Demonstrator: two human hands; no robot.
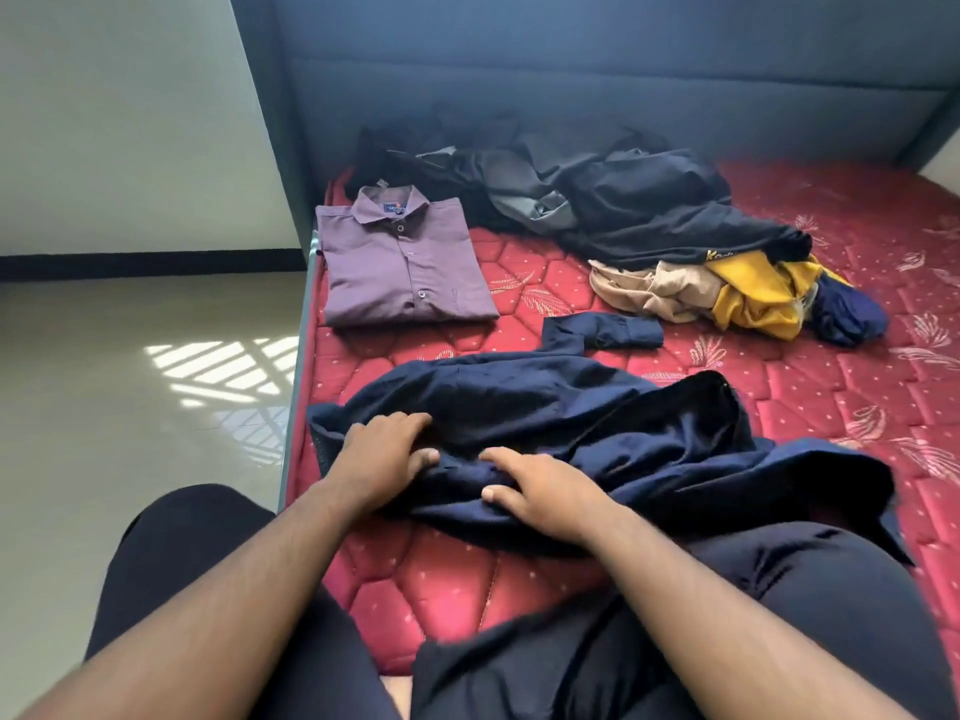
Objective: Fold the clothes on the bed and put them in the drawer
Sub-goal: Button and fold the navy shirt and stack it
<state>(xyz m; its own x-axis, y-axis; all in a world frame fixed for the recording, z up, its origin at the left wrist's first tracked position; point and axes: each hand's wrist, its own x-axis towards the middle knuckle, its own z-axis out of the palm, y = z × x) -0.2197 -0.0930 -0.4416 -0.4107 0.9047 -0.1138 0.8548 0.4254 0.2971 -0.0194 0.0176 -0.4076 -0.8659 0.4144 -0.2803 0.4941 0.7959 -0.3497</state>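
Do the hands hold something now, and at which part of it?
Both the left hand and the right hand rest on the crumpled navy shirt, at its near edge. Whether the fingers pinch the cloth cannot be told.

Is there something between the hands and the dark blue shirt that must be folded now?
No. The left hand and the right hand both lie directly on the navy shirt, which is spread rumpled on the red mattress. The folded purple shirt lies apart, farther back.

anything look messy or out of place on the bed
Only the purple shirt is folded. Dark clothes and a tan and yellow pile lie crumpled behind it. The navy shirt under both hands is rumpled, one sleeve flung out.
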